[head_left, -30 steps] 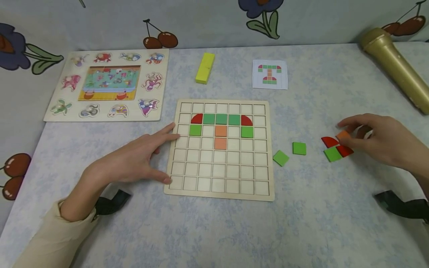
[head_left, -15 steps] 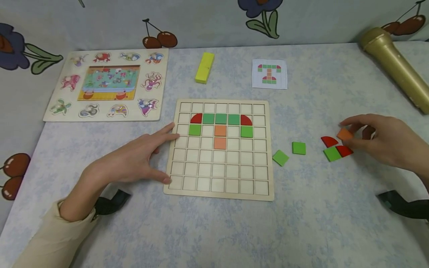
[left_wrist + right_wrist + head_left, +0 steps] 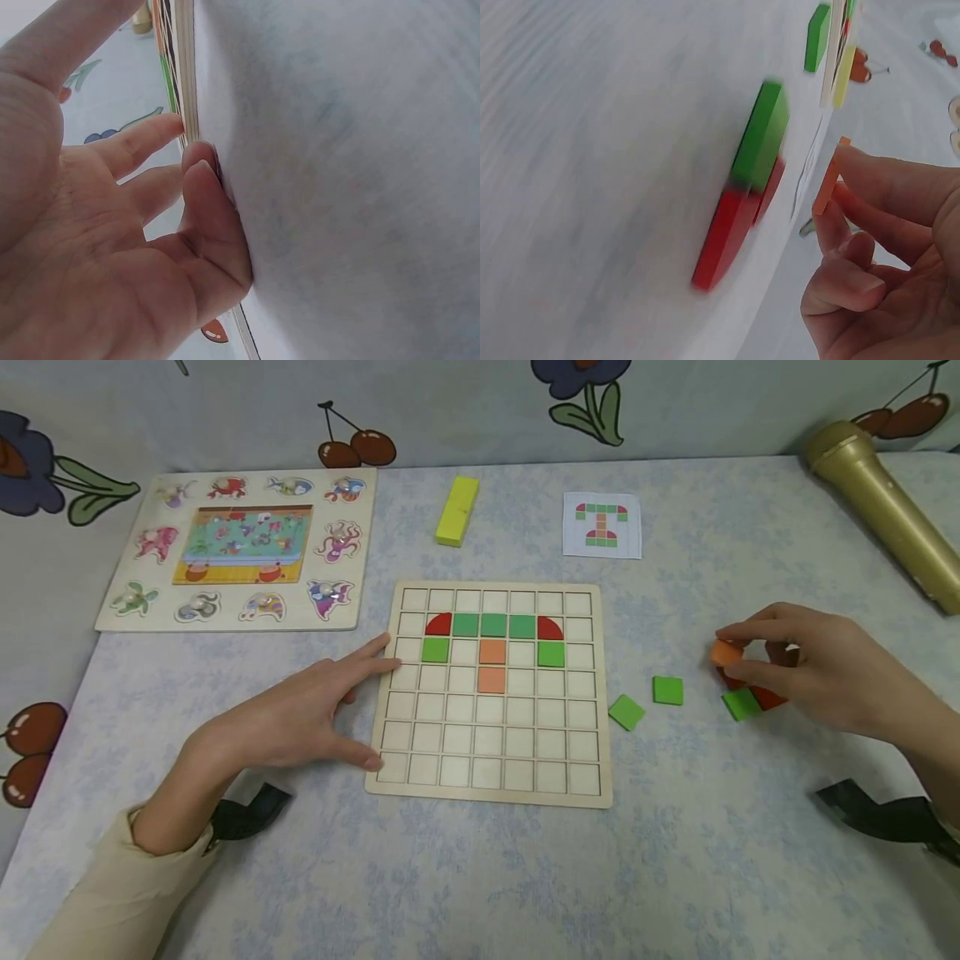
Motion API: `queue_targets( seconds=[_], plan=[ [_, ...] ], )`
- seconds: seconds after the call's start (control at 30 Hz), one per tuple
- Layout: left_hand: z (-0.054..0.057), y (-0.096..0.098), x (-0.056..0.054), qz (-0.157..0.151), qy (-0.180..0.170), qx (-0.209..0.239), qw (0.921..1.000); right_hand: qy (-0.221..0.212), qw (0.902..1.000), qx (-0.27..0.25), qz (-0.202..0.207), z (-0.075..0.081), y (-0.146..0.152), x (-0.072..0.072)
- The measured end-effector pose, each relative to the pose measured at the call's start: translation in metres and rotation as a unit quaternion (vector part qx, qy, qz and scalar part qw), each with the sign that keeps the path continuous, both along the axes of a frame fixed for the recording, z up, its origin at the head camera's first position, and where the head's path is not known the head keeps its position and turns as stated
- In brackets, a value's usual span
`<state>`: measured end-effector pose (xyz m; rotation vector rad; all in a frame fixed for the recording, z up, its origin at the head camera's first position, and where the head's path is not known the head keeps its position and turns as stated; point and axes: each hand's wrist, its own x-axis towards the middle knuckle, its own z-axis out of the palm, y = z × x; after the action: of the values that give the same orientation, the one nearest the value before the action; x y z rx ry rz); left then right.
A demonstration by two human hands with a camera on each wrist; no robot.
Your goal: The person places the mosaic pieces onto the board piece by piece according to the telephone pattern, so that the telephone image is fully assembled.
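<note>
In the head view my right hand (image 3: 821, 668) pinches an orange square tile (image 3: 725, 653) between thumb and fingers. The right wrist view shows that orange tile (image 3: 829, 180) lifted off the tabletop. Below it lie a green square tile (image 3: 741, 703) and two red tiles, partly hidden by the hand; one is a red tile (image 3: 768, 697). My left hand (image 3: 303, 718) rests against the left edge of a wooden grid board (image 3: 491, 800), thumb and fingers spread. Several tiles sit in the board's upper cells: red quarter-rounds, green squares, and two orange squares (image 3: 492, 680) in one column.
Two loose green tiles (image 3: 667, 690) lie right of the board. Behind it are a yellow block (image 3: 457, 512) and a pattern card (image 3: 602, 550). A sea-animal peg puzzle (image 3: 247, 610) lies at the back left, a gold microphone (image 3: 885, 518) at the back right.
My right hand has raised the orange tile from beside the red and green tiles and carried it left, over a red one. My left hand has kept its place at the board.
</note>
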<state>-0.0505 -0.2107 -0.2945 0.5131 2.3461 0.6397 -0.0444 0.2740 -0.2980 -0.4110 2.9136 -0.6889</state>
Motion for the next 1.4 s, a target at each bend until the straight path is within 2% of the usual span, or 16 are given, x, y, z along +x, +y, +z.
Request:
queue_targets(
  seconds=[0.13,0.37,0.47,0.57,0.67,0.77,1.0,1.17,1.4],
  plan=[
    [0.001,0.000,0.000,-0.002,0.003,0.006,1.0000,0.007,0.9977,-0.052,0.041,0.002,-0.024,0.001],
    [0.002,0.001,0.000,-0.006,0.006,0.010,0.9999,0.026,0.9860,-0.109,0.123,0.000,-0.069,0.000],
    [0.001,0.000,0.000,-0.006,0.006,0.008,0.9999,0.010,0.9829,-0.128,0.132,0.002,-0.089,0.000],
    [0.001,0.000,0.000,-0.006,0.005,0.008,0.9999,-0.025,0.9814,-0.136,0.134,0.004,-0.109,0.000],
    [0.001,0.000,0.000,-0.008,0.008,0.008,0.9999,-0.058,0.9784,-0.137,0.144,0.005,-0.129,-0.001],
    [0.001,0.000,0.001,-0.009,0.010,0.007,0.9999,-0.073,0.9749,-0.134,0.162,0.005,-0.147,-0.002],
    [0.002,0.000,0.001,-0.014,0.017,0.003,0.9998,-0.077,0.9705,-0.123,0.193,0.004,-0.180,-0.001],
    [0.002,-0.001,0.001,-0.018,0.018,0.005,0.9997,-0.074,0.9687,-0.099,0.215,0.003,-0.190,-0.003],
    [0.002,-0.001,0.001,-0.019,0.019,0.005,0.9996,-0.064,0.9643,-0.101,0.237,-0.003,-0.194,-0.005]
  ],
)
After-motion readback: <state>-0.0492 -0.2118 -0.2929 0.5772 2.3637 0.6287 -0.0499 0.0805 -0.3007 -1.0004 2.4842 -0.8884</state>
